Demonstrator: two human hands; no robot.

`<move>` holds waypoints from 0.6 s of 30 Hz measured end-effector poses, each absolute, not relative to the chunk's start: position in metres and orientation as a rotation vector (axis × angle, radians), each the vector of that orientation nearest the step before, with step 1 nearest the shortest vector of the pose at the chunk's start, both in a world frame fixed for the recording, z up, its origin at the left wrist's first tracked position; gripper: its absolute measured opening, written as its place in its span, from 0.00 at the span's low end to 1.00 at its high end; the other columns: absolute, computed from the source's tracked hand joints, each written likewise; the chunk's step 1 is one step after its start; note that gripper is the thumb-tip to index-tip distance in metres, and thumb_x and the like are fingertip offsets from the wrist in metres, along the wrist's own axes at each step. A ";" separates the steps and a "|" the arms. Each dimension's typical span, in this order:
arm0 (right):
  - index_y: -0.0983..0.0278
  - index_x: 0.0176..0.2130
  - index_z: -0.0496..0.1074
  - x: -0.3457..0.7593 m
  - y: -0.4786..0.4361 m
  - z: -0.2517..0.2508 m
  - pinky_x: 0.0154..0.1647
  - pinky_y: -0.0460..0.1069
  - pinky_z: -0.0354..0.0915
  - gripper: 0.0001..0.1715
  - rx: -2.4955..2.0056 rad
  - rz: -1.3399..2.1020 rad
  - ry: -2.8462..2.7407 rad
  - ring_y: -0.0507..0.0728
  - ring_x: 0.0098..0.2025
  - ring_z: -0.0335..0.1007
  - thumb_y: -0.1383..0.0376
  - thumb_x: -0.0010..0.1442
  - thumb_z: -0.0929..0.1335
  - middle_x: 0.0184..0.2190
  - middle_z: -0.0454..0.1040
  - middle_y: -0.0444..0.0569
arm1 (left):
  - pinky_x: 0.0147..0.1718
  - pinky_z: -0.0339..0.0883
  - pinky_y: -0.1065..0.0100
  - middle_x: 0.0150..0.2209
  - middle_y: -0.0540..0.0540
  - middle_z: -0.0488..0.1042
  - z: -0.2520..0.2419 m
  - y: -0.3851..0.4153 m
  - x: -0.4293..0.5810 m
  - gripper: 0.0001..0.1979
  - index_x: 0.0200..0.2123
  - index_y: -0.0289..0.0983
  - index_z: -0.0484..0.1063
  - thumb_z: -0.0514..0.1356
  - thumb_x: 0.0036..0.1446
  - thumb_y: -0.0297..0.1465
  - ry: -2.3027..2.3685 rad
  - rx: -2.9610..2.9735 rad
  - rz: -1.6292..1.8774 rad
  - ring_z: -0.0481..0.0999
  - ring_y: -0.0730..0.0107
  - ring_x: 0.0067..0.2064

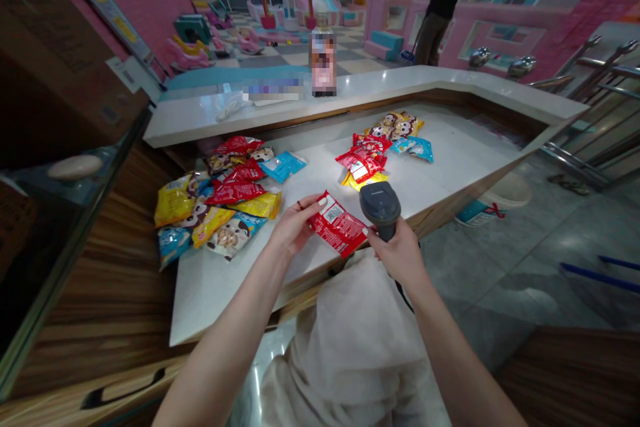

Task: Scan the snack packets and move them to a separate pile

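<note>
Pinched by its upper left corner, a red snack bag (pixel 340 225) hangs from my left hand (pixel 295 223), its white barcode label facing up. My right hand (pixel 403 250) is wrapped round the handle of a dark grey barcode scanner (pixel 381 203); its thumb is at the bag's right corner. The scanner head is just right of the bag. On the left of the white desk (pixel 320 160) lies a heap of snack bags (pixel 235 183) in red, yellow, blue and white. A smaller group of bags (pixel 365 159) lies farther back, beyond the scanner.
A raised white counter ledge (pixel 380 83) runs along the back, with a pink upright object (pixel 324 65) on it. A cardboard box (pixel 65 33) stands at left. A white bucket (pixel 505 193) is on the floor at right. Beyond the counter stands a person (pixel 445 3) in dark clothes.
</note>
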State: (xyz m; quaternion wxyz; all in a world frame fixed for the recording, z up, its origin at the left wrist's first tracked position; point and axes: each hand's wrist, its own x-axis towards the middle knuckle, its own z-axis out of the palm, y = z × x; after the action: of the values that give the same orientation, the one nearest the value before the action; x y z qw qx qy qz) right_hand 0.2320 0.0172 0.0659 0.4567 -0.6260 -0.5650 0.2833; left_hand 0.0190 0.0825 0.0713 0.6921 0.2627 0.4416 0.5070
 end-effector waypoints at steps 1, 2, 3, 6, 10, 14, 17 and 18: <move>0.66 0.46 0.73 0.233 0.019 0.065 0.26 0.48 0.68 0.21 -1.547 0.693 -1.400 0.58 0.28 0.75 0.57 0.55 0.71 0.34 0.80 0.53 | 0.27 0.71 0.72 0.32 0.48 0.80 0.070 0.083 0.019 0.20 0.39 0.36 0.79 0.75 0.40 0.30 0.983 0.552 1.134 0.77 0.73 0.28; 0.66 0.46 0.73 0.234 0.020 0.064 0.26 0.48 0.67 0.21 -1.550 0.688 -1.406 0.58 0.28 0.75 0.57 0.56 0.71 0.34 0.80 0.52 | 0.26 0.70 0.72 0.30 0.48 0.80 0.069 0.083 0.019 0.19 0.38 0.36 0.79 0.75 0.40 0.30 0.985 0.526 1.137 0.77 0.73 0.27; 0.66 0.46 0.73 0.235 0.021 0.063 0.25 0.47 0.67 0.20 -1.549 0.685 -1.410 0.57 0.27 0.74 0.58 0.56 0.70 0.33 0.79 0.52 | 0.25 0.69 0.73 0.29 0.49 0.80 0.068 0.084 0.020 0.18 0.37 0.35 0.79 0.75 0.40 0.30 0.992 0.509 1.146 0.76 0.74 0.26; 0.66 0.45 0.73 0.236 0.024 0.061 0.24 0.47 0.66 0.19 -1.533 0.692 -1.412 0.55 0.25 0.72 0.58 0.56 0.71 0.31 0.79 0.50 | 0.25 0.69 0.74 0.29 0.48 0.79 0.066 0.084 0.023 0.18 0.36 0.34 0.79 0.76 0.39 0.30 1.005 0.478 1.215 0.76 0.75 0.26; 0.66 0.44 0.72 0.239 0.023 0.065 0.20 0.46 0.66 0.20 -1.511 0.773 -1.372 0.52 0.18 0.67 0.56 0.55 0.72 0.28 0.77 0.47 | 0.27 0.70 0.74 0.30 0.48 0.80 0.059 0.087 0.024 0.20 0.35 0.34 0.78 0.77 0.38 0.32 0.998 0.467 1.334 0.77 0.74 0.28; 0.66 0.44 0.72 0.243 0.013 0.073 0.16 0.45 0.63 0.19 -1.495 0.931 -1.432 0.52 0.14 0.64 0.55 0.58 0.70 0.17 0.69 0.38 | 0.25 0.69 0.74 0.30 0.48 0.79 0.052 0.090 0.022 0.23 0.37 0.35 0.77 0.77 0.36 0.35 1.033 0.545 1.337 0.76 0.75 0.26; 0.65 0.42 0.72 0.243 -0.001 0.077 0.16 0.45 0.63 0.15 -1.478 0.999 -1.494 0.52 0.14 0.65 0.58 0.58 0.69 0.17 0.69 0.38 | 0.24 0.68 0.74 0.29 0.48 0.79 0.047 0.092 0.022 0.24 0.39 0.34 0.77 0.76 0.38 0.36 1.080 0.587 1.360 0.75 0.75 0.25; 0.64 0.40 0.72 0.242 -0.006 0.078 0.17 0.45 0.63 0.13 -1.481 1.015 -1.500 0.52 0.14 0.65 0.59 0.57 0.70 0.18 0.70 0.39 | 0.24 0.68 0.74 0.29 0.47 0.79 0.046 0.092 0.023 0.24 0.39 0.34 0.77 0.76 0.38 0.36 1.089 0.595 1.374 0.75 0.75 0.25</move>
State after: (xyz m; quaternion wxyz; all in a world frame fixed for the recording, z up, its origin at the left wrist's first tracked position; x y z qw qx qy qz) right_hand 0.2422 -0.0057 0.0784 0.3905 -0.5827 -0.5903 0.3994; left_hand 0.0230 0.0917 0.0462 0.6013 0.2568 0.4701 0.5928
